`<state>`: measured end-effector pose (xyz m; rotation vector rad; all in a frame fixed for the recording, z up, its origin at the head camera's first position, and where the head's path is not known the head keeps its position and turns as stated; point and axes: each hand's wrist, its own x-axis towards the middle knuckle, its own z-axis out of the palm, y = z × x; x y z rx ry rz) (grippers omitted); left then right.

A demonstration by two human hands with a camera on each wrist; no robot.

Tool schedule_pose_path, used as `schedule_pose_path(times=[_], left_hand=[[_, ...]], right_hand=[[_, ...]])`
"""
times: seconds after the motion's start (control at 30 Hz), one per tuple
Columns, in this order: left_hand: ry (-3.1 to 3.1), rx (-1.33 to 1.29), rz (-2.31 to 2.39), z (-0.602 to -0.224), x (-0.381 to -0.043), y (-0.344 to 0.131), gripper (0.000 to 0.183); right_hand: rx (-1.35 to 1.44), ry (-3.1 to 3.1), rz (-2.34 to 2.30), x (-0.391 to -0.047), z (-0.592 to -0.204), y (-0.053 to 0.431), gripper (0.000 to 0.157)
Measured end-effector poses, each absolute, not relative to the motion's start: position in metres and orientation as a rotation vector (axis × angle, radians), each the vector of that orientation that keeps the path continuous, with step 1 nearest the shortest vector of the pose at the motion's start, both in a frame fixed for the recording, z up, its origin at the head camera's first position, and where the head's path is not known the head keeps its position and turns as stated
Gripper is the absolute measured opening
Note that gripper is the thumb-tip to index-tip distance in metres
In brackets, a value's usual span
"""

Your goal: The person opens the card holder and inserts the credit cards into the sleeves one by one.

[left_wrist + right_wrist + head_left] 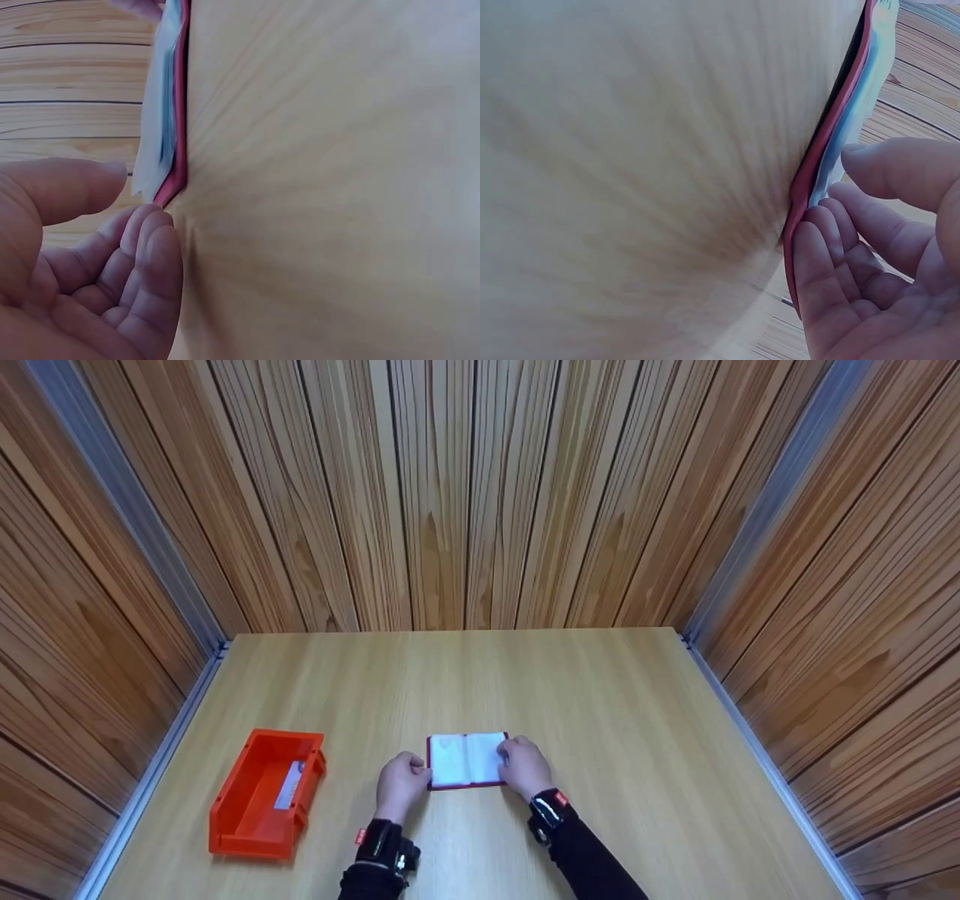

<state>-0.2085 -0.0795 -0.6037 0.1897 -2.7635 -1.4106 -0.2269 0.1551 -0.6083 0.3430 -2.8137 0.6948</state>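
Note:
A small notebook [466, 761] with a red cover lies spread on the table, white pages facing up. At its right edge my right hand [525, 767] pinches it; the right wrist view shows the thumb [859, 161] over the pages and the curled fingers [814, 240] along the red cover. My left hand [401, 784] is at the left edge of the notebook. In the left wrist view its fingertips [161, 232] sit right by the cover's corner, with the thumb [82, 191] held apart from them and the fingers loosely bent.
An orange open-fronted bin [225, 810] with a white label inside stands on the table [600, 697] to the left of my left hand. Wood-panelled walls [442, 510] close off the back and both sides, with metal rails [780, 780] along the side edges.

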Motion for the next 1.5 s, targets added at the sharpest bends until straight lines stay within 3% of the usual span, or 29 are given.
schedule_pose_path(times=[0.73, 1.07, 1.5], left_hand=[[-2.786, 0.087, -1.316, -0.547, -0.209, -0.128, 0.021], [-2.634, -0.062, -1.225, -0.511, -0.203, -0.174, 0.02], [-2.72, 0.101, -1.243, -0.497, -0.185, -0.226, 0.024]], right_hand=[[0.297, -2.866, 0.728, -0.227, -0.605, 0.156, 0.022], [0.297, -2.886, 0.722, -0.228, -0.603, 0.154, 0.021], [0.291, -2.901, 0.718, -0.227, -0.604, 0.154, 0.021]])
